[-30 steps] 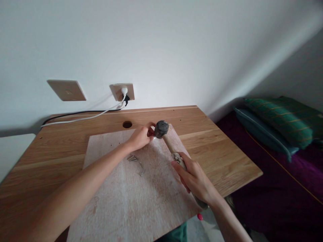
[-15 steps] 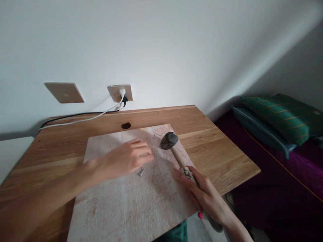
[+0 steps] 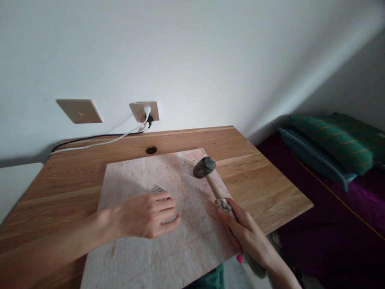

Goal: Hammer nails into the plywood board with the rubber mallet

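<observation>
My right hand [image 3: 245,224] is wrapped round the pale, worn handle of a mallet [image 3: 205,167]. Its dark head is raised above the right side of a whitish wooden board [image 3: 132,257]. Over the middle of that board is my left hand [image 3: 150,216], with curled fingers pointing down; its thumb and fingertips are hidden, and whatever they hold cannot be made out. Just beyond its knuckles lie several silvery nails [image 3: 158,189], partly covered by the hand. Thin nails [image 3: 189,161] show near the board's far right corner, beside the mallet head. Small dark holes dot the far part of the board.
The board rests on a wooden desk [image 3: 264,180] against a white wall. A round cable hole [image 3: 151,150] pierces the desk. White and black cables [image 3: 99,145] run to a wall socket [image 3: 144,111]. At right is a bed with purple cover [image 3: 313,216] and green pillows [image 3: 333,140].
My left hand has come back a little toward me, uncovering the small holes and part of the nails. The mallet in my right hand has hardly moved.
</observation>
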The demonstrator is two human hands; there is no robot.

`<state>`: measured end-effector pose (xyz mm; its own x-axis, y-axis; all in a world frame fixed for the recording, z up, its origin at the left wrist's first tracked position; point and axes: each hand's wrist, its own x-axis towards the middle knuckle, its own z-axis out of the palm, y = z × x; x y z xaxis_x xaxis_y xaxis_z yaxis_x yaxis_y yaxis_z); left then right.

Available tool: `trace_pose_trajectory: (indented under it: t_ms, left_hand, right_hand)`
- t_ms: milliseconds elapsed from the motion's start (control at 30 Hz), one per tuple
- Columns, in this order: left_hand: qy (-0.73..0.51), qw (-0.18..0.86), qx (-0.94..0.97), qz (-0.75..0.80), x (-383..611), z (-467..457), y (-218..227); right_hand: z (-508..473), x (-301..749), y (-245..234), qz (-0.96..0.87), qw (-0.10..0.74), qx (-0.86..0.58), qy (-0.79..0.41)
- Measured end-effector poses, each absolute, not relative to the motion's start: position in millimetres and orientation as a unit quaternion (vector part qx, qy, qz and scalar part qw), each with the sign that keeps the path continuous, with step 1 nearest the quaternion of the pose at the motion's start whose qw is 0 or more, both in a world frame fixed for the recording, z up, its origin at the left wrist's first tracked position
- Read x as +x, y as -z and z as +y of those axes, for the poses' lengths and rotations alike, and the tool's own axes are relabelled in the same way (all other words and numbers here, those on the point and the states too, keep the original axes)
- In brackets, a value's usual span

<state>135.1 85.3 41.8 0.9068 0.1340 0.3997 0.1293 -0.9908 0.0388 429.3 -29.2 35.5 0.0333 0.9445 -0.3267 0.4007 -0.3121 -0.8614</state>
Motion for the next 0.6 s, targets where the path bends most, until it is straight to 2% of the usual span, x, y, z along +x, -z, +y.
trace_pose_trajectory:
  t_ms: [100, 300, 600]
  left_hand:
    - [-0.22, 0.048, 0.97, 0.088, 146.8, 104.1, -52.9]
    - [-0.361, 0.278, 0.816, 0.356, 171.3, 181.5, -37.5]
    - [-0.353, 0.31, 0.791, 0.392, 179.1, 194.3, -7.4]
  right_hand:
    - [-29.6, 428.9, -35.2, -0.511, 0.29, -0.657, -0.473]
    - [-29.9, 428.1, -35.3, -0.5, 0.295, -0.655, -0.483]
    - [-29.0, 427.8, -37.7, -0.5, 0.297, -0.657, -0.479]
